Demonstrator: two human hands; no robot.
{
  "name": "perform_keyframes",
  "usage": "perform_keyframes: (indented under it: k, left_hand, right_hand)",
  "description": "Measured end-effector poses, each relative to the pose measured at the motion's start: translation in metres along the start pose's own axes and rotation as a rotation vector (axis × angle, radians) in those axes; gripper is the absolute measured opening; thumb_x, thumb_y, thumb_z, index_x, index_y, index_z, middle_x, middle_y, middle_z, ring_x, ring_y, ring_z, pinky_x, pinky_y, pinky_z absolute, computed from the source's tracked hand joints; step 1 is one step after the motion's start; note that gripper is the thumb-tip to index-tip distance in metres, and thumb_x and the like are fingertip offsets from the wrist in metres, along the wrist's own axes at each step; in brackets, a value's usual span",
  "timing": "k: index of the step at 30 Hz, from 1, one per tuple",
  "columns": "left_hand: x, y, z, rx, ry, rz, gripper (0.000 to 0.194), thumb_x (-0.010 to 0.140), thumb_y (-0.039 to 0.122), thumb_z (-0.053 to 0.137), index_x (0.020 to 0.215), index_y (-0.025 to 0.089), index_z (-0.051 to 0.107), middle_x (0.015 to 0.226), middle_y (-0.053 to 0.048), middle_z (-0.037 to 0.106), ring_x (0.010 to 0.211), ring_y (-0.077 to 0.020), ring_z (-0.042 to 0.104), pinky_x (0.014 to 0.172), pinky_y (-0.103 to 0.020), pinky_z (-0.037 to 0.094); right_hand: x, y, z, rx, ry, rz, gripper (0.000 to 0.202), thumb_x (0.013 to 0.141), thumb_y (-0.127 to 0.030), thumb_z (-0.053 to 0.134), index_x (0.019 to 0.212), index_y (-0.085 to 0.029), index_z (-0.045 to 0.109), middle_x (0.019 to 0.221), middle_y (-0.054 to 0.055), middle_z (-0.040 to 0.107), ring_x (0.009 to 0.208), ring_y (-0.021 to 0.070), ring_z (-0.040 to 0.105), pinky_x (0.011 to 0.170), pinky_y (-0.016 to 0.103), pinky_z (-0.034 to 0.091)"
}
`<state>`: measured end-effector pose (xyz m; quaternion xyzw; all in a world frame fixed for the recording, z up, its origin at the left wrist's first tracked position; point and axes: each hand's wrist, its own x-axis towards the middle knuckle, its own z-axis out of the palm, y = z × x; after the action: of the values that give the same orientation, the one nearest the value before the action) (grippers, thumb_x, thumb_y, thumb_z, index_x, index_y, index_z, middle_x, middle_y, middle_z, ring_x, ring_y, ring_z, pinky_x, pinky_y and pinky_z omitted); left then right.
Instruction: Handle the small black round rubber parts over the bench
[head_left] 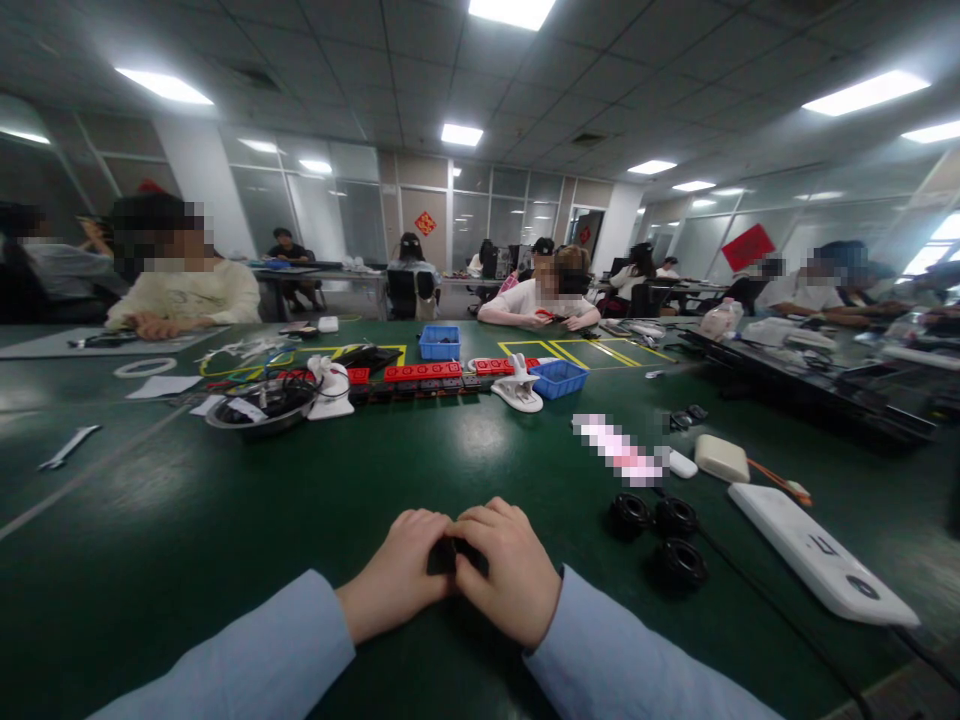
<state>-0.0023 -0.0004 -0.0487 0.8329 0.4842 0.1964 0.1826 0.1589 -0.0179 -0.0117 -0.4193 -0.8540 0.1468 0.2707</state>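
- Because the piece is so small, your left hand and right hand meet over it, probably so that each steadies it for the other.
- You pinch a small dark piece between thumbs and curled fingers; they cover most of it, so you cannot tell how hard each hand presses.
- It sits between your hands, low in the middle of the view, over the near part of the green table.
- Its long axis and the way it points cannot be told, as only a dark sliver shows between your fingers.
- To the right of your right hand, 3 black round parts lie close together, likely placed there for easy reach.
- Beyond them, the long white device slants from far left to near right, seemingly set aside to leave you working room.
- Farther off, 2 blue bins and a metal bowl of dark cables stand across the table, perhaps to keep loose parts together.
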Motion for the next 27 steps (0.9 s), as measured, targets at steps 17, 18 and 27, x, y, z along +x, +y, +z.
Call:
perform_keyframes:
  k: [17, 18, 27]
  left_hand:
    - [-0.0012, 0.0015, -0.0029, 0.01, -0.016, -0.018, 0.029, 0.066, 0.042, 0.068, 0.08, 0.02, 0.054, 0.083, 0.0, 0.058, 0.082, -0.0204, 0.051, 0.076, -0.032, 0.037]
    - [-0.0013, 0.0009, -0.0026, 0.01, -0.011, -0.02, 0.029, 0.066, 0.04, 0.069, 0.08, 0.019, 0.054, 0.083, 0.0, 0.058, 0.082, -0.0204, 0.051, 0.076, -0.032, 0.037]
    - [-0.0019, -0.0006, -0.001, 0.018, 0.003, -0.01, 0.022, 0.068, 0.032, 0.065, 0.08, 0.018, 0.054, 0.083, -0.001, 0.057, 0.081, -0.0202, 0.051, 0.076, -0.033, 0.037]
  right_hand:
    - [-0.0015, 0.0017, -0.006, 0.074, 0.138, -0.035, 0.031, 0.064, 0.001, 0.043, 0.08, -0.018, 0.061, 0.082, 0.002, 0.062, 0.08, 0.0175, 0.047, 0.073, 0.031, 0.035]
    - [-0.0012, 0.0018, -0.0056, 0.067, 0.143, -0.008, 0.029, 0.064, 0.0, 0.045, 0.083, -0.018, 0.06, 0.082, 0.002, 0.061, 0.081, 0.0178, 0.047, 0.074, 0.032, 0.036]
    - [-0.0008, 0.0008, -0.0031, -0.009, 0.084, 0.093, 0.027, 0.073, -0.023, 0.061, 0.099, -0.016, 0.058, 0.094, 0.005, 0.06, 0.09, 0.0212, 0.048, 0.08, 0.036, 0.036]
